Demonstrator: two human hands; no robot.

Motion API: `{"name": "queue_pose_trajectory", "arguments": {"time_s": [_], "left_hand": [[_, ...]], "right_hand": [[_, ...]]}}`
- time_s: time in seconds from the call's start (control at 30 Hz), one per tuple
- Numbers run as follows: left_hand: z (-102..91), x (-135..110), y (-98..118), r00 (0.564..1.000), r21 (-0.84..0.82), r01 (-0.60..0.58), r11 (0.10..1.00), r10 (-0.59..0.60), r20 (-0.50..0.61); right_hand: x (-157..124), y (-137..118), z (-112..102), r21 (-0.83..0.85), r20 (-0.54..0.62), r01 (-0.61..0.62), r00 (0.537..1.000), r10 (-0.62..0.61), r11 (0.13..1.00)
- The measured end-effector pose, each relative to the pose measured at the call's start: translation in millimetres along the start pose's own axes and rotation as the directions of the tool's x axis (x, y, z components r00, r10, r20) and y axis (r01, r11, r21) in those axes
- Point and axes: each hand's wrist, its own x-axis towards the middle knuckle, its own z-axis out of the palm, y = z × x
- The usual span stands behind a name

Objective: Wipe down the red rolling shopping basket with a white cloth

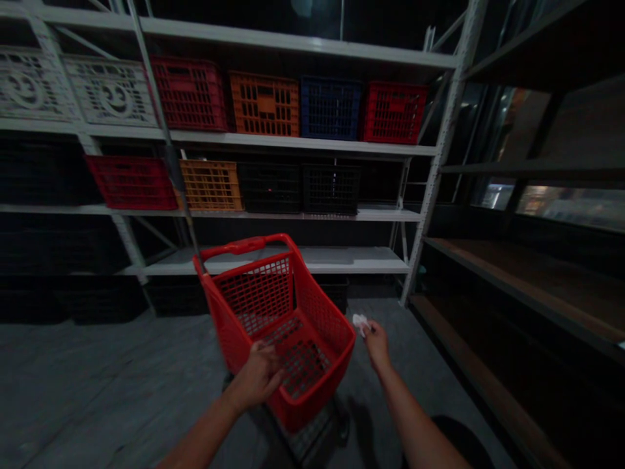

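Observation:
A red plastic shopping cart with a mesh basket and a red handle stands on the grey floor in front of me. My left hand rests on the near left rim of the basket, fingers curled over the edge. Just to the right of the cart, my right hand is held out with its fingers pinched on a small white crumpled piece, perhaps paper or cloth. The basket looks empty.
Grey metal shelving runs across the back, holding red, orange, blue, black and white plastic crates. Dark wooden shelves line the right side. A bare grey shelf sits low behind the cart. The lighting is dim.

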Motion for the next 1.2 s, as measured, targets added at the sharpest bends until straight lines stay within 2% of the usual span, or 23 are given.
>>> {"name": "queue_pose_trajectory", "arguments": {"time_s": [0.07, 0.13, 0.2, 0.27, 0.37, 0.5, 0.63, 0.73, 0.8, 0.9, 0.97, 1.03, 1.2], "left_hand": [[-1.9, 3.6, 6.8, 0.984, 0.052, 0.177, 0.983, -0.177, 0.005], [4.9, 12.4, 24.7, 0.930, 0.106, 0.367, 0.924, -0.368, -0.016], [20.4, 23.6, 51.0, 0.911, 0.111, 0.410, 0.905, -0.412, -0.007], [39.3, 33.3, 78.1, 0.918, 0.093, 0.392, 0.915, -0.396, 0.023], [59.7, 38.6, 102.7, 0.888, 0.108, 0.434, 0.894, -0.445, 0.116], [61.9, 31.8, 100.9, 0.887, 0.114, 0.404, 0.908, -0.419, 0.191], [53.3, 26.6, 94.5, 0.878, 0.113, 0.408, 0.906, -0.423, 0.223], [48.7, 25.6, 94.1, 0.883, 0.106, 0.397, 0.912, -0.411, 0.227], [46.2, 24.0, 93.2, 0.886, 0.102, 0.387, 0.916, -0.401, 0.231], [43.2, 19.3, 90.2, 0.890, 0.095, 0.378, 0.921, -0.389, 0.237], [42.0, 15.8, 88.1, 0.891, 0.090, 0.375, 0.923, -0.385, 0.241], [41.4, 13.1, 86.8, 0.892, 0.088, 0.368, 0.926, -0.378, 0.248], [40.6, 11.3, 84.2, 0.903, 0.102, 0.333, 0.937, -0.348, 0.252]], "right_hand": [[-2.9, -2.7, 0.0, 0.006, 0.028, 0.002, 1.000, -0.003, 1.000], [-9.2, -9.9, 1.3, -0.038, 0.065, 0.036, 0.997, -0.033, 0.999], [-20.0, -18.5, 3.5, -0.091, 0.104, 0.071, 0.993, -0.061, 0.993], [-34.5, -25.2, 5.0, -0.127, 0.131, 0.099, 0.988, -0.082, 0.987], [-55.9, -31.5, 5.5, -0.158, 0.181, 0.131, 0.978, -0.102, 0.979], [-59.7, -43.8, 11.9, -0.219, 0.215, 0.204, 0.964, -0.157, 0.954], [-29.5, -62.8, 34.2, -0.249, 0.255, 0.287, 0.941, -0.224, 0.925], [-13.7, -68.9, 46.1, -0.268, 0.272, 0.301, 0.935, -0.227, 0.915], [-16.7, -66.2, 42.6, -0.273, 0.318, 0.295, 0.926, -0.203, 0.916], [-35.1, -57.0, 24.1, -0.274, 0.403, 0.267, 0.904, -0.141, 0.924], [-45.3, -53.1, 13.9, -0.282, 0.425, 0.242, 0.899, -0.106, 0.928], [-45.6, -53.5, 13.4, -0.293, 0.424, 0.232, 0.901, -0.092, 0.927], [-11.0, -65.4, 46.5, -0.332, 0.373, 0.253, 0.920, -0.120, 0.909]]}}
